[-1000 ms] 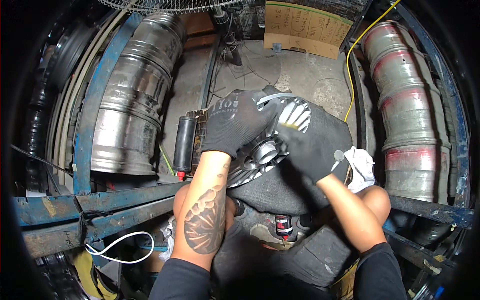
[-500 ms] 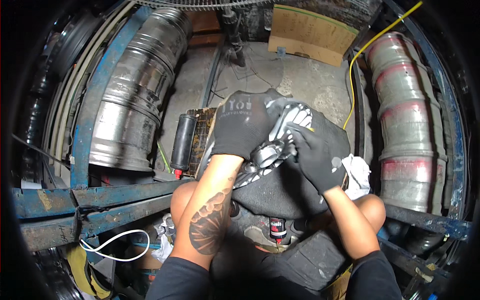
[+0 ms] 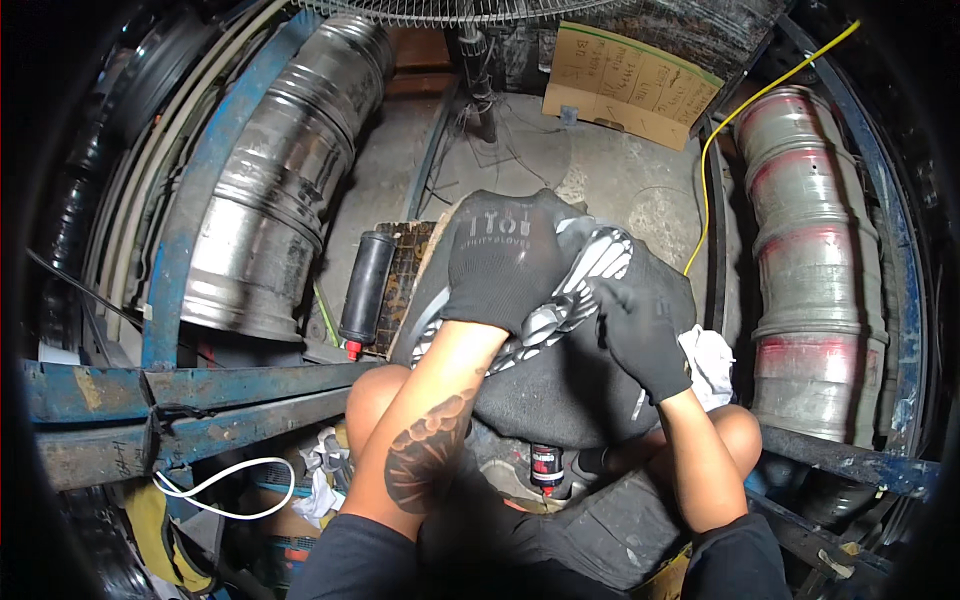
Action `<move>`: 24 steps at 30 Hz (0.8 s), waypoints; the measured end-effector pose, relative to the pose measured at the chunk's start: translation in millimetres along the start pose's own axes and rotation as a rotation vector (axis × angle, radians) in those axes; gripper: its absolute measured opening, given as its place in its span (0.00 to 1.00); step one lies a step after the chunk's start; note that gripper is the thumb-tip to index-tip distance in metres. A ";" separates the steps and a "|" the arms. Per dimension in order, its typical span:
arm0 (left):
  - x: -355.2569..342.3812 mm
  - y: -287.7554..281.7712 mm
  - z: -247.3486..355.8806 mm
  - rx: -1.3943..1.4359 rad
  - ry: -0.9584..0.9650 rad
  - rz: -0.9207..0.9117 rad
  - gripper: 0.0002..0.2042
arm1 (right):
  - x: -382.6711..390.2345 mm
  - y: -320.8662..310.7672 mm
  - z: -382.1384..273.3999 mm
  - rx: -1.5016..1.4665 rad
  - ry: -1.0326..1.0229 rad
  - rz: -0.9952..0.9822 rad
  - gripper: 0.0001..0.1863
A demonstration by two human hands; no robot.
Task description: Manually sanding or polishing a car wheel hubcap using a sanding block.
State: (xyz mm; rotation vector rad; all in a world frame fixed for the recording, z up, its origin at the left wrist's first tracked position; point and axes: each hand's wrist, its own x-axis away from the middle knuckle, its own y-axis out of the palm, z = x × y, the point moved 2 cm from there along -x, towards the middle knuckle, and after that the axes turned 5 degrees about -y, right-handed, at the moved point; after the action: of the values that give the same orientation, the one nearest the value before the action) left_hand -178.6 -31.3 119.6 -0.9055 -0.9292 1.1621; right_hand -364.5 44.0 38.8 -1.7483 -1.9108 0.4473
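In a black glove, my left hand (image 3: 505,260) is closed over the far left part of a glossy silver-and-dark piece (image 3: 560,310) with bright white bars. Its fingers curl out of sight, and whatever they grip is hidden. My right hand (image 3: 645,330), gloved too, has bent fingers at the right edge of that piece. I cannot make out what its fingertips hold. The piece's kind is unclear. Under it, a thick dark grey cloth pad (image 3: 550,400) spreads over my lap. A black bottle with a red tip (image 3: 546,468) stands below the pad.
Stacked silver wheel rims (image 3: 260,200) line the left, and duller rims with red marks (image 3: 815,250) the right. A black bottle (image 3: 368,290) lies by the pad. Blue steel beams (image 3: 220,390) cross the left. Beyond are a cardboard sheet (image 3: 630,85), a yellow cord (image 3: 703,170) and a fan guard (image 3: 430,12).
My left hand has shifted slightly right and nearer. My right hand has moved slightly nearer, its fingers lower along the glossy piece. The whole view has tilted a little.
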 end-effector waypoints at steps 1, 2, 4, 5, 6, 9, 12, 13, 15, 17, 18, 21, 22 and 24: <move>-0.6 -2.8 -1.9 -0.053 0.005 0.091 0.33 | -6.1 4.0 10.2 0.176 -0.304 0.137 0.22; 1.2 -5.4 5.1 -0.088 0.032 0.173 0.33 | 1.2 3.2 -6.8 0.206 -0.455 0.279 0.22; -6.0 4.0 0.5 0.010 0.056 0.186 0.33 | -2.6 32.5 4.5 0.470 -0.170 0.132 0.20; -7.0 -2.0 -3.0 0.042 -0.006 0.083 0.33 | -6.4 38.1 2.2 0.417 -0.336 0.148 0.17; -7.9 -4.1 -4.4 0.073 -0.069 -0.019 0.33 | -5.4 33.4 4.7 0.424 -0.336 0.158 0.17; -7.6 3.6 -5.6 -0.005 -0.049 0.031 0.31 | 0.1 24.7 0.2 0.818 -0.535 0.068 0.16; -2.1 -4.5 -3.5 -0.034 -0.015 0.058 0.31 | -16.7 7.3 -14.1 1.117 -0.604 0.015 0.16; 1.4 -3.0 -1.8 -0.017 -0.002 0.074 0.30 | -18.4 -6.7 -22.2 1.098 -0.543 0.140 0.17; 1.7 -7.4 9.6 0.017 -0.007 0.043 0.29 | -26.2 -19.9 -19.3 1.187 -0.488 0.162 0.20; -0.5 -0.5 10.2 0.024 0.027 0.066 0.29 | -14.2 -8.5 -2.3 1.195 -0.663 0.137 0.25; -0.1 2.2 6.4 0.031 0.056 0.082 0.29 | -8.5 -3.3 -1.9 1.119 -0.865 0.173 0.28; -2.2 -4.9 5.7 0.045 0.041 0.038 0.28 | -29.1 -27.9 -5.1 1.274 -0.423 -0.033 0.29; -2.8 -7.0 7.0 0.048 0.008 -0.008 0.28 | -30.4 -31.4 0.9 1.242 -0.451 0.119 0.27; -8.5 -1.6 10.7 0.070 0.038 0.004 0.28 | -18.4 2.5 31.4 1.131 -0.578 0.013 0.22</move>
State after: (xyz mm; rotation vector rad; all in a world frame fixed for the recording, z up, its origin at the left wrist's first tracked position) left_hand -189.3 -38.9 123.8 -0.8706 -0.8515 1.1703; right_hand -379.5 29.1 9.1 -0.8890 -1.4063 1.7559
